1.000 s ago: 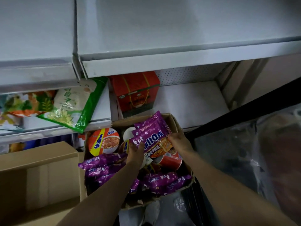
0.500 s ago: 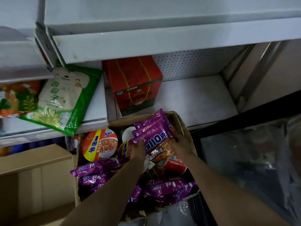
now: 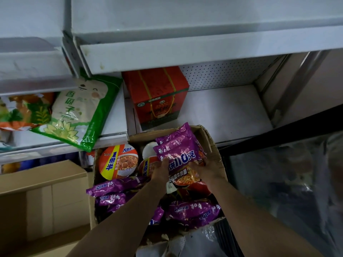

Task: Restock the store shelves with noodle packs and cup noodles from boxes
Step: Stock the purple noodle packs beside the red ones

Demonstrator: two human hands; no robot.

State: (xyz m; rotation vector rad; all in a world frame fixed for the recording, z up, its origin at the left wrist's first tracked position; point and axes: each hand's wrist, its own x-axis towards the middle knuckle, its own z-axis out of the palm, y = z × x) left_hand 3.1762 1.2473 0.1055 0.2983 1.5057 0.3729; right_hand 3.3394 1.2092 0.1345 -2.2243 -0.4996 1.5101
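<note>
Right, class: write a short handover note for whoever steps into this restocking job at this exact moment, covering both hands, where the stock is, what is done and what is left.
Left hand and right hand: both grip a stack of purple noodle packs above the open cardboard box.
Stock: more purple packs and a cup noodle tub lie in that box.
Shelf: the lower shelf holds only a red gift box; a green snack bag lies on the shelf to the left.
Done: no noodles visible on the shelves.
Left: place the held stack, then shelve the rest.

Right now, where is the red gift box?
The red gift box stands on the lower shelf, centre of the head view, behind the cardboard box.
</note>
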